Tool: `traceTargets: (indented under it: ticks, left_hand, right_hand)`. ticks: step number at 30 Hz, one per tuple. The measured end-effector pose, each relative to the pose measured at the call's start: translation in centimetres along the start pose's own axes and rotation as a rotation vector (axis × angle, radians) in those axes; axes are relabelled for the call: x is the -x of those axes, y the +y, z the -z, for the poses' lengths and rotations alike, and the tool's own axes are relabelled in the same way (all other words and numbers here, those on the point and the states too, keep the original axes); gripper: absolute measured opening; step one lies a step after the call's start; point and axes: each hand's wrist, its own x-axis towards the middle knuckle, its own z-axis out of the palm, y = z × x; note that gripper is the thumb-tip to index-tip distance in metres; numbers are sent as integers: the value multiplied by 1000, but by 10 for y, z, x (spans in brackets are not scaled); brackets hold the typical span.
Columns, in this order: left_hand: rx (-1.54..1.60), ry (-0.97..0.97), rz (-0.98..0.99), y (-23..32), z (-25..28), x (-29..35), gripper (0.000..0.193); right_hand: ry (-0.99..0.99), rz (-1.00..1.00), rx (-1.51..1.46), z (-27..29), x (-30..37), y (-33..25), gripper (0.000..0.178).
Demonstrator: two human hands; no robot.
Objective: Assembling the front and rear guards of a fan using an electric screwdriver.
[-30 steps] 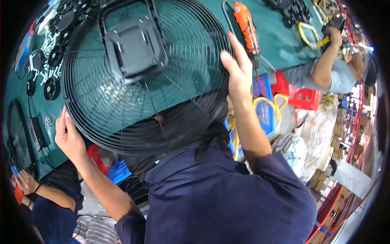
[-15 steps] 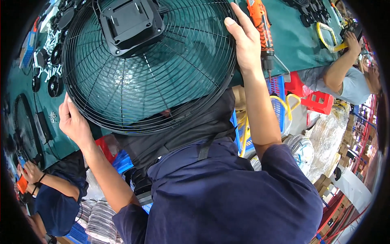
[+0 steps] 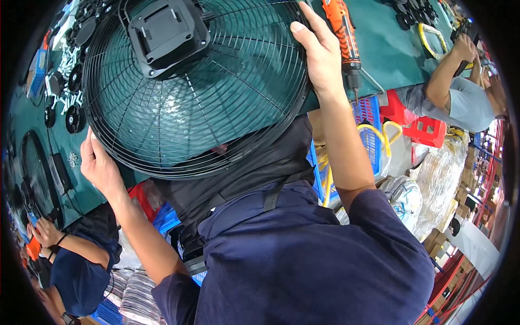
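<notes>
A round black wire fan grille (image 3: 211, 114) with a square black housing (image 3: 169, 36) at its centre fills the space before me. My left hand (image 3: 101, 167) is closed on the near left rim, its thumb and a finger showing and the other fingers partly hidden. On the right side my right hand (image 3: 323, 59) grips the rim, thumb toward the wires and forefinger stretched along the edge. Just right of that hand lies an orange and black power screwdriver (image 3: 345, 46), its bit pointing toward me. The grille's near edge overhangs my lap.
The green table (image 3: 379, 59) carries black round knobs (image 3: 74, 118) and loose screws (image 3: 67, 67) at the left. Another grille (image 3: 38, 168) stands lower left, near a co-worker's hands (image 3: 47, 233). A second co-worker (image 3: 460, 65) works at the right. Blue baskets (image 3: 367, 111) and a red stool (image 3: 425, 131) are beside me.
The grille has shifted slightly left, and my right hand has moved left with it. Both hands keep their hold on the rim.
</notes>
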Motion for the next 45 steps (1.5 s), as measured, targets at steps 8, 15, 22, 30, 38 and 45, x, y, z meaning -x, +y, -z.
traceTargets:
  ticks: [8, 15, 22, 30, 38, 45]
  left_hand:
    - [26, 52, 53, 4, -6, -3, 29]
    - [7, 62, 29, 5, -6, -1, 28]
    - [-4, 45, -12, 8, -12, -6, 28]
    - [-90, 100, 36, -9, 0, -5, 26]
    - [-3, 164, -13, 23, 1, 3, 23]
    - [-39, 375, 247, -13, 62, 4, 24]
  right_hand:
    - [19, -69, -67, -3, 1, -6, 52]
    - [9, -35, -112, -4, 2, 1, 52]
    - [25, -31, -68, 0, 0, 5, 58]
    - [114, 34, 35, 6, 2, -19, 36]
    - [187, 119, 814, 76, -28, -1, 45]
    - [-22, -185, 334, 101, -41, 14, 42]
